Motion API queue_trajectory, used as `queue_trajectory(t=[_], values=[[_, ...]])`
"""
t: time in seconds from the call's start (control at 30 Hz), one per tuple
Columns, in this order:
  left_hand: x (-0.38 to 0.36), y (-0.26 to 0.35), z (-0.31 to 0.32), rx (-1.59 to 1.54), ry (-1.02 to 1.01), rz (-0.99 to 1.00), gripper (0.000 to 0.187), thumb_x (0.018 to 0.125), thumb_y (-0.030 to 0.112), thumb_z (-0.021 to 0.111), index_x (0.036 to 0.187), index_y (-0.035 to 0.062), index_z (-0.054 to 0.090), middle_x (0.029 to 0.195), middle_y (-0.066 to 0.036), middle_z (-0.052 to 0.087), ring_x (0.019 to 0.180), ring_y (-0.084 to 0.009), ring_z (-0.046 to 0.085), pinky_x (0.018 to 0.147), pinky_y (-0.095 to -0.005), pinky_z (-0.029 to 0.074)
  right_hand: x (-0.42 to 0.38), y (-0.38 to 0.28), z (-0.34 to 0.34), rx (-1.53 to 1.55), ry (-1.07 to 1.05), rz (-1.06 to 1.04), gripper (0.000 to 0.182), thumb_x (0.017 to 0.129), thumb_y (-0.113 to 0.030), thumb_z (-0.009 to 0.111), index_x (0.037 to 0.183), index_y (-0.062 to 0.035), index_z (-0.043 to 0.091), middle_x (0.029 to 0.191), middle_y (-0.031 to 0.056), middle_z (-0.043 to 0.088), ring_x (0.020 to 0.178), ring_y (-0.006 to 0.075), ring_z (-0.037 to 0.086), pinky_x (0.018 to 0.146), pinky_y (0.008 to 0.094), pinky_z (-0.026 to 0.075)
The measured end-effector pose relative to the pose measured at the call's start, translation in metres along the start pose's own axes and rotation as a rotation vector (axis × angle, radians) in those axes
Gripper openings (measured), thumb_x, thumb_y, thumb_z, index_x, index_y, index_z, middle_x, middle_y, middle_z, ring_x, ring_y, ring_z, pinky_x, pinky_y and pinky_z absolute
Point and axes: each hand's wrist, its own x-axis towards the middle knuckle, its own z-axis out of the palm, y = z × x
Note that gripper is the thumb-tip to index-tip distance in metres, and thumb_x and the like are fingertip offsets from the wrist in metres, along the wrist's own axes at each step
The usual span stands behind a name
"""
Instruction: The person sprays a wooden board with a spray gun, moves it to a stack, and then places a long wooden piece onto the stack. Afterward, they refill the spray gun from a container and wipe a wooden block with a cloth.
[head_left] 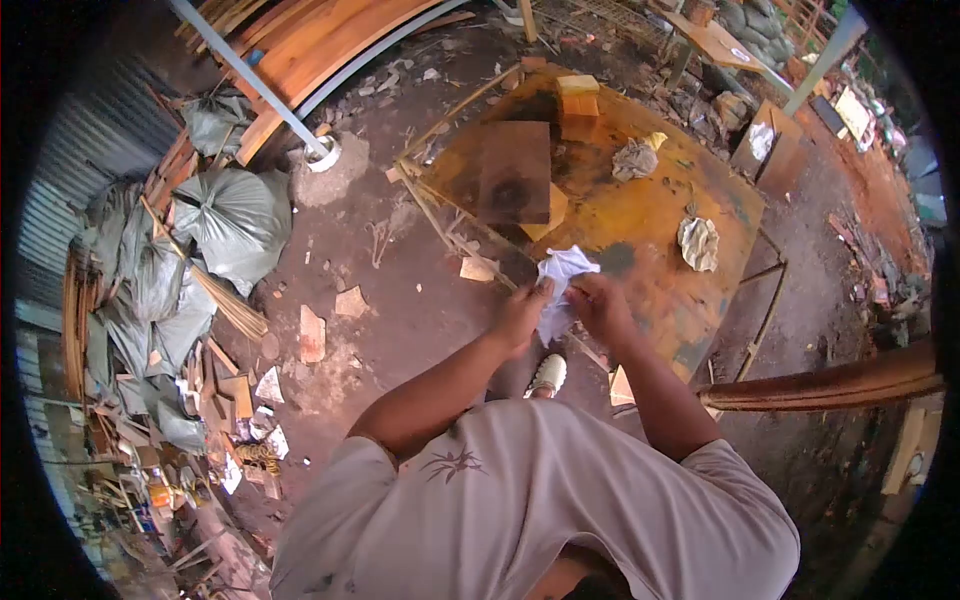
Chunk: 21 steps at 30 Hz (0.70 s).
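Observation:
A crumpled white cloth (566, 264) hangs between my two hands, in front of my body at the near edge of a stained orange-brown tabletop (640, 225). My left hand (522, 315) is closed on the cloth's left side, thumb on top. On the other side my right hand (602, 306) grips it with bent fingers. Beyond the cloth a dark brown wooden board (512, 165) lies on the tabletop. A crumpled cream cloth (698, 244) rests to the right, and a greyish-brown crumpled rag (634, 160) sits farther back.
Yellow and orange blocks (578, 98) stand at the table's far end. Full grey sacks (235, 225) are piled on the left, with wood scraps below them. A wooden beam (825, 382) juts in from the right. Stacked planks (330, 45) lie at the upper left.

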Motion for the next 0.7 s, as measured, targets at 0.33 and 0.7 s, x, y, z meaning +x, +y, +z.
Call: queue_trajectory(t=[0.33, 0.7], values=[[-0.144, -0.007, -0.100, -0.118, -0.066, -0.130, 0.053, 0.096, 0.042, 0.044, 0.135, 0.0072, 0.037, 0.117, -0.009, 0.057, 0.106, -0.0210, 0.056, 0.093, -0.0384, 0.046, -0.054, -0.070, 0.130, -0.145, 0.033, -0.262, 0.027, 0.075, -0.012, 0.070, 0.101, -0.0057, 0.062, 0.101, 0.0144, 0.061, 0.094, 0.0344, 0.058, 0.078, 0.0390, 0.048], [-0.280, -0.125, -0.303, 0.137, 0.384, -0.165, 0.038, 0.092, 0.028, 0.057, 0.122, 0.0058, 0.050, 0.101, -0.006, 0.058, 0.086, -0.0125, 0.056, 0.070, -0.0258, 0.048, -0.097, -0.059, 0.079, -0.285, 0.285, 0.367, 0.043, 0.092, -0.040, 0.052, 0.083, 0.0012, 0.061, 0.072, 0.0234, 0.060, 0.069, 0.0394, 0.059, 0.062, 0.0426, 0.046]])
